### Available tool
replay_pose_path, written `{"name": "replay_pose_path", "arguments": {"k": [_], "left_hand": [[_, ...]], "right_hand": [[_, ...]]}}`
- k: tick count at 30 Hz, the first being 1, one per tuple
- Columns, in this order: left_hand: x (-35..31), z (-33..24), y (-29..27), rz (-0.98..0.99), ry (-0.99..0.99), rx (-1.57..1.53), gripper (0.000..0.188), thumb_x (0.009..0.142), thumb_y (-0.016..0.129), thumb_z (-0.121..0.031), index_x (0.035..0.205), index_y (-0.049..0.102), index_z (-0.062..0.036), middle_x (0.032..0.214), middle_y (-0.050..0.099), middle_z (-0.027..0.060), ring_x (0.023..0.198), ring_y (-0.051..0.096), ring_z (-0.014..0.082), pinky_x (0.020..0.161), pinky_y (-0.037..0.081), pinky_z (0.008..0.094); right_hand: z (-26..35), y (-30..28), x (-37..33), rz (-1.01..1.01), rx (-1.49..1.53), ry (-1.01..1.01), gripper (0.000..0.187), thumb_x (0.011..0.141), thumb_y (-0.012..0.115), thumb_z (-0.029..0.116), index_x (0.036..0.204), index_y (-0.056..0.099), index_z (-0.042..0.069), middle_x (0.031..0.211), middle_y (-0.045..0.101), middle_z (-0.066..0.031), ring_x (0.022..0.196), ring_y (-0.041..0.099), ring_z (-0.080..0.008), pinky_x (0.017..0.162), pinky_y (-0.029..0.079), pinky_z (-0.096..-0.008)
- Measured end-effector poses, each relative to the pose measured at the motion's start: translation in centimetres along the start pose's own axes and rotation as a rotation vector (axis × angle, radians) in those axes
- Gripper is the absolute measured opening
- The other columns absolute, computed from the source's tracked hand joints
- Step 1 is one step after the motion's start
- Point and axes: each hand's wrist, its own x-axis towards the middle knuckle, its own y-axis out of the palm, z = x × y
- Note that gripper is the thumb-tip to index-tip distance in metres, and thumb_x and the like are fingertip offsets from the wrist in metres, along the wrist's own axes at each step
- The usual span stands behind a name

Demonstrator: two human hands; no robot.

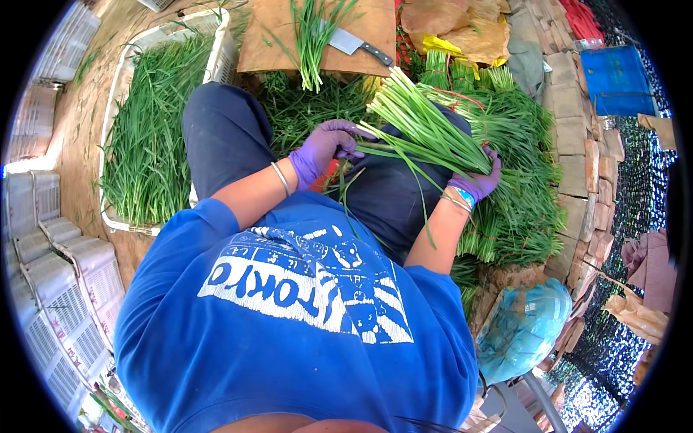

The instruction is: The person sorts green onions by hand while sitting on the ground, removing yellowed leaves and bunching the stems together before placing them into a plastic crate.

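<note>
Lettering on shirt (303,339) and crates (54,278)
Large blue letters (281,296) across the shirt's white band; small red characters (60,335) on the left crates.

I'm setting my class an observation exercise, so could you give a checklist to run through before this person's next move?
1. Hands covered: ok; left hand and right hand are gloved in purple.
2. Bundle supported: ok; the right hand grips the green stalks.
3. Bundle tidy: not ok; stray leaves stick out from it.
4. Left-hand grip: cannot tell; its fingertips are near those leaves.
5. Knife away from hands: ok; it lies on the wooden board.
</note>
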Motion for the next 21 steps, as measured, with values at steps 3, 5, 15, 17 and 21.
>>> {"name": "replay_pose_path", "arguments": {"k": [3,5,15,17,21], "left_hand": [[-1.1,-1.6,-3.0,-0.063,0.056,0.423,0.034,0.069,0.049,-0.003,0.102,0.058,-0.0044,0.079,0.062,0.0073,0.076,0.061,0.0171,0.059,0.048,0.0236],[-1.8,-2.4,-5.0,-0.251,0.127,0.969,0.035,0.069,0.050,-0.006,0.103,0.058,-0.0040,0.077,0.062,0.0067,0.075,0.061,0.0163,0.060,0.048,0.0261],[-1.3,-7.4,3.9,-0.414,0.512,0.932,0.022,0.073,0.065,-0.020,0.089,0.064,-0.0050,0.093,0.061,0.0120,0.082,0.059,0.0227,0.078,0.044,0.0304],[-0.1,-7.5,5.4,-0.502,0.887,1.224,0.024,0.070,0.067,-0.028,0.079,0.067,-0.0065,0.097,0.060,0.0106,0.086,0.058,0.0240,0.081,0.042,0.0331],[3.6,-4.5,5.8,-0.594,0.521,1.427,0.043,0.059,0.065,-0.046,0.084,0.067,-0.0115,0.121,0.045,0.0150,0.113,0.038,0.0334,0.094,0.034,0.0374]], "right_hand": [[0.0,-0.3,-0.4,-0.059,-0.012,0.010,0.012,0.077,0.052,0.019,0.077,0.053,0.007,0.072,0.055,-0.0061,0.070,0.054,-0.0190,0.067,0.046,-0.0356],[0.5,0.3,-1.1,-0.081,-0.062,-0.008,0.012,0.077,0.052,0.018,0.077,0.053,0.007,0.073,0.055,-0.0059,0.070,0.054,-0.0193,0.067,0.046,-0.0357],[0.2,0.4,-0.7,0.012,0.030,0.020,0.010,0.079,0.053,0.017,0.080,0.054,0.007,0.072,0.055,-0.0036,0.067,0.054,-0.0153,0.064,0.047,-0.0324],[0.0,1.5,-1.7,-0.025,0.024,0.004,0.010,0.079,0.054,0.017,0.080,0.054,0.007,0.071,0.055,-0.0031,0.066,0.053,-0.0148,0.063,0.047,-0.0317],[-0.6,1.9,-2.5,0.112,-0.017,-0.092,0.014,0.080,0.054,0.017,0.089,0.055,0.006,0.081,0.053,-0.0018,0.071,0.051,-0.0129,0.067,0.045,-0.0280]]}}
